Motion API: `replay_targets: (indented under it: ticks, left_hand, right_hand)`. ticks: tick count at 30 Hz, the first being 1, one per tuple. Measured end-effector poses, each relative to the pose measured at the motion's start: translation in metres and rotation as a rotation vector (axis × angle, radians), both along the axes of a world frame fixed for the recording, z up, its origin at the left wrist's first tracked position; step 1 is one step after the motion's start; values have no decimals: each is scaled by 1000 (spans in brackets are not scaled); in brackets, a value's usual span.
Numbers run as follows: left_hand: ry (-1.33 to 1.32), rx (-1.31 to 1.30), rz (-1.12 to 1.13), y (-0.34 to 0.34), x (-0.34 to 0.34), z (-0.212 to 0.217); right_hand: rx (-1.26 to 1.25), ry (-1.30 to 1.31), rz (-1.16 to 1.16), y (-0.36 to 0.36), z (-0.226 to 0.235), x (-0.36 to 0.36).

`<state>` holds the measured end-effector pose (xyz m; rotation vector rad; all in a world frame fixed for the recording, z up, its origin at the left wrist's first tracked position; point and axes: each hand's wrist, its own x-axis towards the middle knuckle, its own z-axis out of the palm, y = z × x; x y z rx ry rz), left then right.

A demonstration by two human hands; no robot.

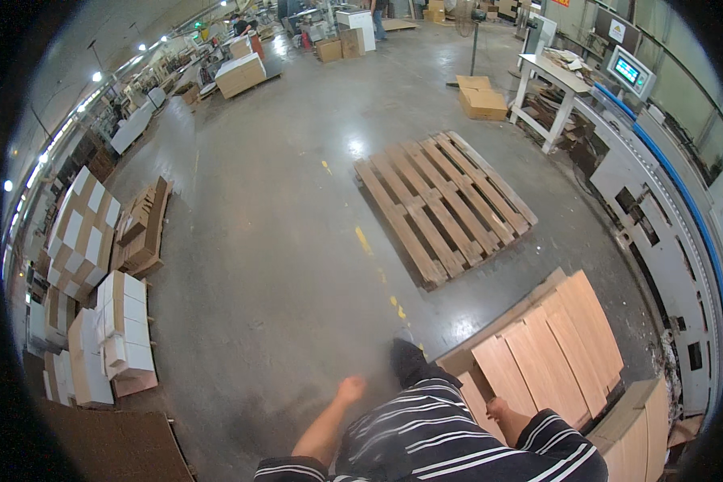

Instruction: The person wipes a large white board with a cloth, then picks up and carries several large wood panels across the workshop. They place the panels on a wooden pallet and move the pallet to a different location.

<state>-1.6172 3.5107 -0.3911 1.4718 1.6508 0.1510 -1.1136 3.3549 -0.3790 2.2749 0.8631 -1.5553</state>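
My left hand (351, 390) hangs over the bare concrete floor to the left of my body, touching nothing. It is smeared by motion, so its fingers cannot be made out. At my right side, my right hand (497, 408) is curled into a loose fist with nothing visible in it. It appears in front of a stack of light wood-grain panels (542, 353); whether it touches them I cannot tell. One dark shoe and trouser leg (410, 359) show ahead of my striped shirt.
A slatted wooden pallet (446, 205) lies ahead to the right. Beyond the panels runs a long machine (667, 217) with a blue rail and a lit screen (627, 71). White and brown carton stacks (124, 329) line the left. Cardboard boxes (482, 100) sit by a white table (554, 76).
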Motion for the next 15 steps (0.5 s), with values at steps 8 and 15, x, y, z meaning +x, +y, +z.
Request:
replay_targets:
  ticks: [8, 15]
  left_hand:
    - [116, -35, 167, 130, -41, 57]
    - [174, -195, 221, 275, -54, 58]
  right_hand:
    - [762, -137, 737, 414, -11, -91]
    - [853, 409, 32, 642, 77, -206]
